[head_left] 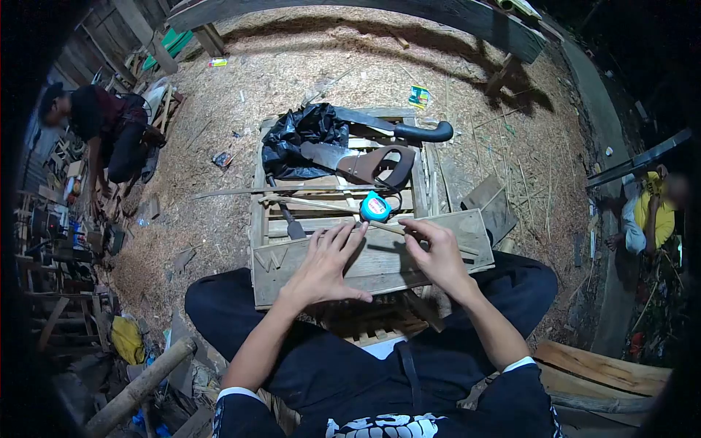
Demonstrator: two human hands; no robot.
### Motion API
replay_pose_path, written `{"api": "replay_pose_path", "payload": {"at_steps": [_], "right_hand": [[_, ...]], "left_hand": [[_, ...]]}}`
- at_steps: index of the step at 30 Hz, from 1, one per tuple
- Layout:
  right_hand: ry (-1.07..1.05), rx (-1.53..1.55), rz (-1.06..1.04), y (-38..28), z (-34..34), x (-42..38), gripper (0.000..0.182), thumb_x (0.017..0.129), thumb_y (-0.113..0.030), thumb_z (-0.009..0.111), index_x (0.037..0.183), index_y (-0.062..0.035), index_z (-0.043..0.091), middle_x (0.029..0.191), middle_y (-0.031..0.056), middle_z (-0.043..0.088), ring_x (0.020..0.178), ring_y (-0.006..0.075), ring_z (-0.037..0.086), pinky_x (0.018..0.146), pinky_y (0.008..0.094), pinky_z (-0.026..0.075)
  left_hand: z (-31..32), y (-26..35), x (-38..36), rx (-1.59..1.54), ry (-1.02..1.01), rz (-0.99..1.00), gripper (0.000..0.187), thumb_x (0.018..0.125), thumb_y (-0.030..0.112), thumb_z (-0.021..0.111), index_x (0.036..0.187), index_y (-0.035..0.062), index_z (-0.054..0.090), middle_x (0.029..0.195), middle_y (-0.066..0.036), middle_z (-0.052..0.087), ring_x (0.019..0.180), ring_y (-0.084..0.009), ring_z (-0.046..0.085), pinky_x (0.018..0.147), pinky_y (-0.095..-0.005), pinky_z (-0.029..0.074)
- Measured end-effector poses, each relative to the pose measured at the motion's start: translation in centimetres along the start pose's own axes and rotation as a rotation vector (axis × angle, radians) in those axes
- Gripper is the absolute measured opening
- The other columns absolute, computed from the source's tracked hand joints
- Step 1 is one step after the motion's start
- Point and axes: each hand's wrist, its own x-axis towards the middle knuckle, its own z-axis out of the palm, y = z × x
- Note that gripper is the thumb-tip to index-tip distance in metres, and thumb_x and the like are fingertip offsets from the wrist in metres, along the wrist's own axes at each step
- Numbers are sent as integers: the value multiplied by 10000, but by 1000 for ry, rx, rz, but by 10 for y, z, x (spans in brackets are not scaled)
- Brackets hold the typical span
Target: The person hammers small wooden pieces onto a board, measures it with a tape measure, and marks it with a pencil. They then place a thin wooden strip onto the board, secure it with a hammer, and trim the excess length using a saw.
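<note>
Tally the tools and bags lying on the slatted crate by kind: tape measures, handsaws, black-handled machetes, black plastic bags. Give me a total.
Tape measure: 1
Handsaw: 1
Black-handled machete: 1
Black plastic bag: 1
Total: 4

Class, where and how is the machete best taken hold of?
Probably by its black handle, coming from the right. That thick, hook-ended part juts past the slatted frame on the right, with room for a hand to wrap, while the blade runs left to the black bag.
</note>
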Motion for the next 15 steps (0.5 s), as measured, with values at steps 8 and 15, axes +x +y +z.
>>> {"api": "replay_pose_path", "payload": {"at_steps": [8, 15], "right_hand": [[70, -48, -55, 13, -3, 3, 297, 956, -72, 690, 1238, -1, 746, 1071, 218, 750, 929, 338, 745, 773, 393, 592], [55, -13, -67, 1, 3, 10, 301, 962, -62, 690, 1252, 4, 735, 1096, 194, 758, 963, 288, 751, 816, 373, 588]], "left_hand": [[1, -1, -2, 60, -74, 23, 1387, 539, 599, 922, 1688, 167, 278, 1658, -267, 308, 1475, -497, 344, 1239, -624, 245], [-9, -20, 8, 58, -31, 50, 1397, 450, 424, 978, 1676, 268, 325, 1640, -241, 347, 1472, -500, 347, 1255, -621, 244]]}}
